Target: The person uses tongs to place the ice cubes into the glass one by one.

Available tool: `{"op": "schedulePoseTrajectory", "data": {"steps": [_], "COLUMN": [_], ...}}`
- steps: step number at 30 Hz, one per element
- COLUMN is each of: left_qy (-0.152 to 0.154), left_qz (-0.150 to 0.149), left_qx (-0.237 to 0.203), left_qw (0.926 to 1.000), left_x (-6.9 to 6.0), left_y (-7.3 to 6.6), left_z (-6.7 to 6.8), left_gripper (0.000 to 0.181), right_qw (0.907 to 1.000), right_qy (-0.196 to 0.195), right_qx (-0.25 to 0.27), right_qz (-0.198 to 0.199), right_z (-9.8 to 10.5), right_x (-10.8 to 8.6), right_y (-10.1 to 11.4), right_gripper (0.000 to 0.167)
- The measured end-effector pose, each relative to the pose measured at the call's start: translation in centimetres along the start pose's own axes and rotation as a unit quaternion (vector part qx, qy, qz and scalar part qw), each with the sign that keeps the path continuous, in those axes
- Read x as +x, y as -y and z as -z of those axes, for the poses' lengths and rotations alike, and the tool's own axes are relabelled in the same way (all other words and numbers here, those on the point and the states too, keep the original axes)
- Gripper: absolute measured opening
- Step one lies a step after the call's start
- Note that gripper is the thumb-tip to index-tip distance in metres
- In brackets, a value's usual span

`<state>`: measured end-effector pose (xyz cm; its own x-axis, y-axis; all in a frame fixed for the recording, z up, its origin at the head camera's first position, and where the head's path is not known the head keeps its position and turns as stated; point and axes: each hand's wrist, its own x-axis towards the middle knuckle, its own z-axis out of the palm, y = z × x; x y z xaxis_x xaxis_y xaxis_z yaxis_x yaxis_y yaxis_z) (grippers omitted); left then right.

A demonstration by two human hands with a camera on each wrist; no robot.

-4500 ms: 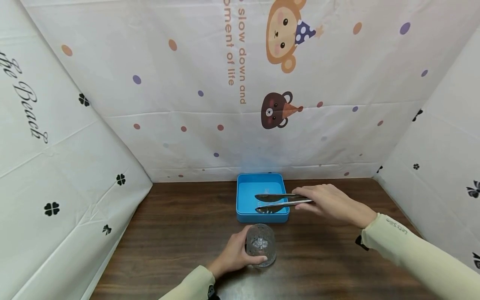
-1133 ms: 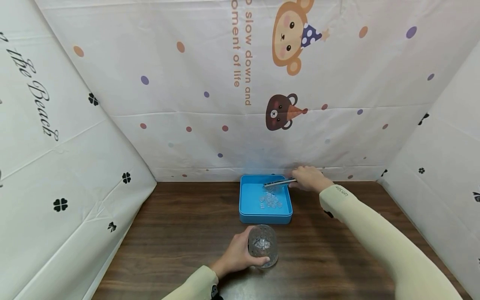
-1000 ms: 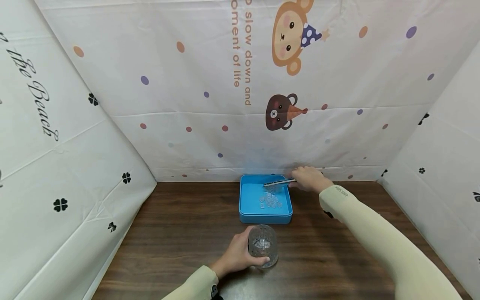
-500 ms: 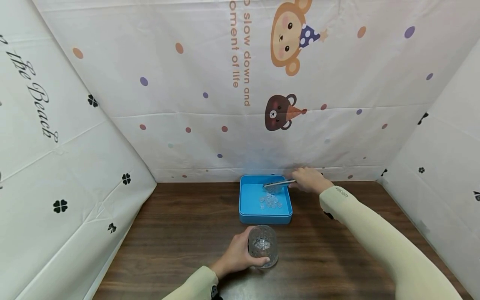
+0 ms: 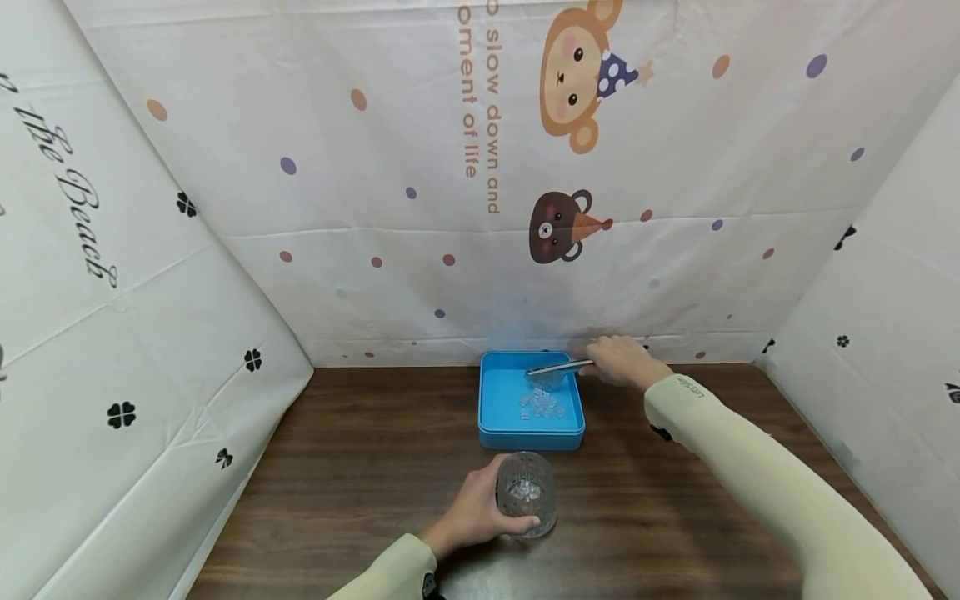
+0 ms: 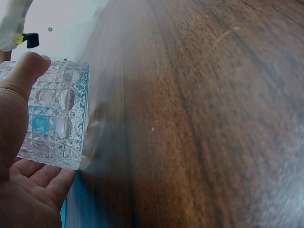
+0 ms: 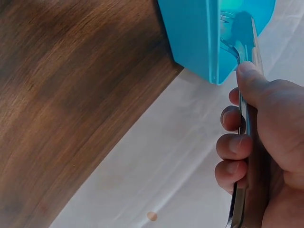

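Note:
My left hand (image 5: 480, 507) holds a clear cut-glass tumbler (image 5: 527, 493) upright on the table, thumb on the near side and fingers around the far side. Clear ice-like cubes show inside the tumbler. Behind it sits a blue square tray (image 5: 530, 440), with several clear ice-like cubes (image 5: 542, 405) loose on its floor. At the tray's back right, my right hand (image 5: 618, 361) grips metal tongs (image 5: 558, 367) whose tips reach down inside. In the right wrist view, thumb and fingers squeeze the tongs' arms (image 7: 256, 166); whether the tips pinch a cube cannot be made out.
A dark wood-grain table (image 5: 360, 467) carries the tray and tumbler. A white printed cloth (image 5: 420, 283) stands upright right behind the tray, and similar cloth walls enclose the left and right sides.
Since the earliest frame, my right hand has carried the tongs from above the tray's front right to its back right corner and lowered them inside. Over the last second both hands stay nearly still.

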<state>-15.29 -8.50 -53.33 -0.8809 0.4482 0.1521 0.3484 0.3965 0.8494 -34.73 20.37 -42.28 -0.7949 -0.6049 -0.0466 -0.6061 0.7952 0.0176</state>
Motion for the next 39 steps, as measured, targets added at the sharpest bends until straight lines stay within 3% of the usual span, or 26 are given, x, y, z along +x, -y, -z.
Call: {"op": "schedulePoseTrajectory", "data": {"steps": [7, 15, 19, 32, 39], "left_qy": [0.000, 0.005, 0.002, 0.001, 0.000], "left_qz": [-0.001, 0.011, 0.003, -0.007, -0.013], "left_qx": [-0.003, -0.001, 0.003, -0.001, 0.000], "left_qw": [1.0000, 0.9999, 1.0000, 1.0000, 0.9999], "left_x": [-0.1, 0.0, 0.0, 0.0, 0.0], "left_y": [0.0, 0.2, 0.4, 0.5, 0.4], "left_z": [-0.1, -0.2, -0.2, -0.1, 0.0], "left_gripper": [0.078, 0.079, 0.079, 0.078, 0.077], "right_qw": [0.9998, 0.9984, 0.9966, 0.9919, 0.9883], "right_qy": [-0.021, -0.054, -0.078, -0.109, -0.136], "right_qx": [-0.004, 0.001, 0.014, 0.051, 0.042], "right_qz": [0.002, 0.013, 0.020, 0.042, 0.053], "right_z": [0.9, 2.1, 2.4, 2.9, 2.7], "right_x": [-0.6, -1.7, -2.3, -4.2, -5.1], "right_y": [0.2, 0.4, 0.3, 0.7, 0.6], "right_gripper": [0.036, 0.020, 0.015, 0.010, 0.013]}}
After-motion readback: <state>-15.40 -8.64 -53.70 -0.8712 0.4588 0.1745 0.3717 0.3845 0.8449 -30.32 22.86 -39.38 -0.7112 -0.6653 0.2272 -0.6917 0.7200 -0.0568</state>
